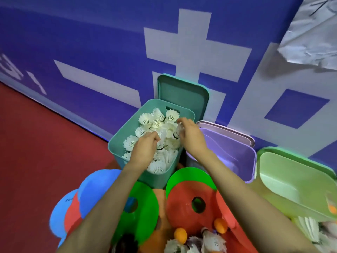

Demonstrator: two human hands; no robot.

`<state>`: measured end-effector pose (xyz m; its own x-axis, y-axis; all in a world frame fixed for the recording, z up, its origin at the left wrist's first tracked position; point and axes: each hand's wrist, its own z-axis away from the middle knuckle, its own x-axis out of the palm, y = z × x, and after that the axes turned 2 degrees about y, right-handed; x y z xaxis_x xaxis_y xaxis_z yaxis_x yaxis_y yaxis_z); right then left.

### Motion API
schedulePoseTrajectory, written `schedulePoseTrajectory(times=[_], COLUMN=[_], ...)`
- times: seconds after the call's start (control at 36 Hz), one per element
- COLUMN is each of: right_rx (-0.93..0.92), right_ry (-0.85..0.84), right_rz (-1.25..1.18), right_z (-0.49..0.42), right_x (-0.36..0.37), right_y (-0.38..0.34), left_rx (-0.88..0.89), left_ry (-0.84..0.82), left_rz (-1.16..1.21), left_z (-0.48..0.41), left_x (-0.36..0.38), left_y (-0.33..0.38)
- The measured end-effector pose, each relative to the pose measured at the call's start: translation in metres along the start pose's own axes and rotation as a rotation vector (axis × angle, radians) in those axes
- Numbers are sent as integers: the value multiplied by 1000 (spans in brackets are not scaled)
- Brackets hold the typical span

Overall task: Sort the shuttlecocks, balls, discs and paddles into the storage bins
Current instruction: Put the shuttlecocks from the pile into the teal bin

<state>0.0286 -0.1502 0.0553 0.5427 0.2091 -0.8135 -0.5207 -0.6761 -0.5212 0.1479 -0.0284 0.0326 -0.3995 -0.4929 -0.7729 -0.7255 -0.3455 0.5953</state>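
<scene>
Over the teal bin [116, 141]: both hands, the left hand [145, 150] at its near-left side and the right hand [191, 136] by its right rim.
Right grip: fingers curled round a shuttlecock [175, 133], cork down, axis near upright, just above the pile [145, 121].
Left grip: fingers curled onto the pile's feathers; whether holding or let go, I cannot tell.
Coming move: likely a short drop, with nothing between shuttlecock and pile.
Around: purple bin [237, 154] and green bin [291, 179] to the right; discs [182, 201], balls [180, 234] and loose shuttlecocks [211, 240] beneath the forearms, unsorted.
</scene>
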Motion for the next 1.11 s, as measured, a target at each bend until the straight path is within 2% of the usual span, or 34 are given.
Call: schedulePoseTrajectory(times=[0.11, 0.19, 0.28, 0.44, 0.56, 0.69, 0.94, 1.03, 1.11], right_rx=[43, 27, -15, -2, 37, -19, -24, -12, 3], right_ry=[-154, -256, -286, -401, -524, -446, -363, -281, -215], right_rz=[138, 327, 447, 513, 478, 449, 240, 160, 108], right_z=[-17, -23, -26, -27, -24, -14, 21, 44, 75], right_x=[14, 24, 31, 40, 38, 26, 6, -7, -22], right_y=[-2, -2, -4, -5, -6, -10, -6, -2, 4], left_rx=[10, 14, 21, 61, 82, 44, -99, -45, 59], left_ry=[-50, -95, -142, -57, -190, -359, -740, -682, -430], left_rz=[-12, -29, -46, 34, 71, -3, -192, -259, -395], left_z=[-6, -11, -14, -12, 6, 25, 14, 13, 28], left_x=[3, 4, 3, -6, -8, -7, -3, -2, 1], left_y=[-8, -9, -8, -6, -10, -17, -7, 2, 19])
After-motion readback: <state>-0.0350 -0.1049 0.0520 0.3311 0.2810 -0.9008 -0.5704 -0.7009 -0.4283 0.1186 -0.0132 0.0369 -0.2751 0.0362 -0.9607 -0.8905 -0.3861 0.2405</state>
